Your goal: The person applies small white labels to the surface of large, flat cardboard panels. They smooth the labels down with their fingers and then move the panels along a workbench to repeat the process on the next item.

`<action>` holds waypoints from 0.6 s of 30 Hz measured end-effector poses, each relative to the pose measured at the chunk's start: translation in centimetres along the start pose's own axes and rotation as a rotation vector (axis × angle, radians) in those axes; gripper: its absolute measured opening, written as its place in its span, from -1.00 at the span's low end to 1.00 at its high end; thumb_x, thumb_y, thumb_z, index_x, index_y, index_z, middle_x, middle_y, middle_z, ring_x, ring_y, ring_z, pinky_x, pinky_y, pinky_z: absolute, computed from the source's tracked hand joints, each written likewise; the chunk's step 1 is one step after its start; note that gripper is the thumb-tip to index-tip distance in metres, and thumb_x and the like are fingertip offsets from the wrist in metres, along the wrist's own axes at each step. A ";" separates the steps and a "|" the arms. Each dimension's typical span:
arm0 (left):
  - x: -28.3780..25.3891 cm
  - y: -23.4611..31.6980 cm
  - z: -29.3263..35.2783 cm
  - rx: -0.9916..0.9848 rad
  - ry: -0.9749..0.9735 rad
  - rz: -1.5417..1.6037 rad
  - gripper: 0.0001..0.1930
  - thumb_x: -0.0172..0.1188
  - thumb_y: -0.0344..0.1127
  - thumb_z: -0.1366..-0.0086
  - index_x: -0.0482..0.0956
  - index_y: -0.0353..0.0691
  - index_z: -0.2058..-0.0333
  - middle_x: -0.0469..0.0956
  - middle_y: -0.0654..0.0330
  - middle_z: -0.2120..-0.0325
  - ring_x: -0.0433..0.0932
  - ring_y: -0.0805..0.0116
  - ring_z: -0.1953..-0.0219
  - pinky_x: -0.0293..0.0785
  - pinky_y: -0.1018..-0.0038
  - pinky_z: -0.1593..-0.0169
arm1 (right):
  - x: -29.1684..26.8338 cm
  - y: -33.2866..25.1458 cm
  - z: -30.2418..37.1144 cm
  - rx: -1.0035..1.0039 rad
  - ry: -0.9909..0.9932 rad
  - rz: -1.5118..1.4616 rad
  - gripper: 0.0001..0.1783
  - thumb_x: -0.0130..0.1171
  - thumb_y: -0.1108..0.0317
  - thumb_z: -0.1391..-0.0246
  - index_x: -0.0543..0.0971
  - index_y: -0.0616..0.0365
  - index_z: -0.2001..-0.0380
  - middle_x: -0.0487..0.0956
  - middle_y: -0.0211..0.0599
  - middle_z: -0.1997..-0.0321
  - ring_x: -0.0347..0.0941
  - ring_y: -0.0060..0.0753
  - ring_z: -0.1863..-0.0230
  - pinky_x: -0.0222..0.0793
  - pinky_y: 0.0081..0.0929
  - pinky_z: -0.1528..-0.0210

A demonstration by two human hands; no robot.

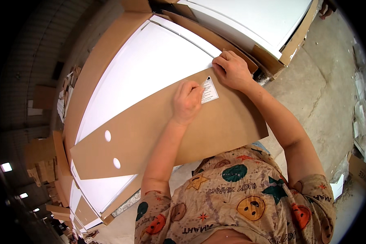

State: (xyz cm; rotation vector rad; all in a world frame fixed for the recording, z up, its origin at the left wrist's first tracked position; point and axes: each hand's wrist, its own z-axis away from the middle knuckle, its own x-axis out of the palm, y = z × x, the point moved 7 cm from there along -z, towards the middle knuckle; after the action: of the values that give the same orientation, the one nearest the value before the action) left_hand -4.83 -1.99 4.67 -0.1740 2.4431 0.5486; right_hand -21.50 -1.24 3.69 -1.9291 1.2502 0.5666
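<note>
A long brown board [142, 126] with two round holes near its left end lies across white panels [150, 53] in an open carton. Near the board's right end is a white printed label [210, 92] with a dark corner mark. My left hand [187, 101] is closed in a pinch at the label's left edge, which its fingers partly cover. Beyond the label, my right hand [232, 70] is curled over the far edge of the brown board, its fingertips partly hidden beside the white panel.
Brown carton walls [97, 65] rise around the panels. Another open carton with a white panel [252, 18] stands at the far right. Concrete floor [313, 77] lies right, with plastic wrap and scraps [361, 105] along its edge. Stacked cardboard [40, 158] is at the left.
</note>
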 end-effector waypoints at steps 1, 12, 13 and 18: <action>0.0 0.0 0.0 0.006 -0.001 0.003 -0.86 0.28 -0.59 0.06 0.53 -0.26 0.50 0.43 0.24 0.47 0.43 0.27 0.42 0.40 0.42 0.42 | 0.0 0.0 0.0 -0.005 0.001 0.000 -0.94 0.19 0.43 0.06 0.54 0.10 0.44 0.45 -0.31 0.43 0.42 -0.25 0.32 0.37 -0.34 0.32; -0.5 0.7 0.0 0.033 -0.012 0.111 -0.86 0.27 -0.61 0.05 0.52 -0.28 0.50 0.42 0.22 0.46 0.43 0.26 0.40 0.41 0.41 0.40 | -0.1 -0.2 0.0 0.017 -0.008 -0.009 -0.92 0.20 0.41 0.03 0.55 0.11 0.40 0.46 -0.28 0.42 0.43 -0.20 0.30 0.38 -0.32 0.29; -0.6 0.6 0.1 0.029 -0.017 0.126 -0.86 0.27 -0.61 0.05 0.52 -0.28 0.49 0.42 0.21 0.45 0.43 0.26 0.40 0.41 0.42 0.40 | 0.0 -0.2 0.0 0.021 -0.012 -0.010 -0.92 0.20 0.41 0.03 0.55 0.11 0.40 0.46 -0.28 0.42 0.43 -0.20 0.30 0.38 -0.32 0.29; -0.9 0.1 0.2 0.000 -0.028 0.182 -0.87 0.33 -0.60 0.04 0.59 -0.29 0.48 0.46 0.24 0.44 0.44 0.31 0.41 0.38 0.45 0.42 | 0.1 0.0 0.1 0.046 -0.026 -0.004 -0.93 0.20 0.40 0.04 0.56 0.10 0.42 0.47 -0.30 0.41 0.43 -0.21 0.29 0.39 -0.32 0.27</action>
State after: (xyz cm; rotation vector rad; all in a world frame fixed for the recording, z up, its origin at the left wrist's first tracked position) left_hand -4.06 -1.80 5.09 0.0572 2.4462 0.6257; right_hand -21.50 -1.23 3.59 -1.8802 1.2325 0.5545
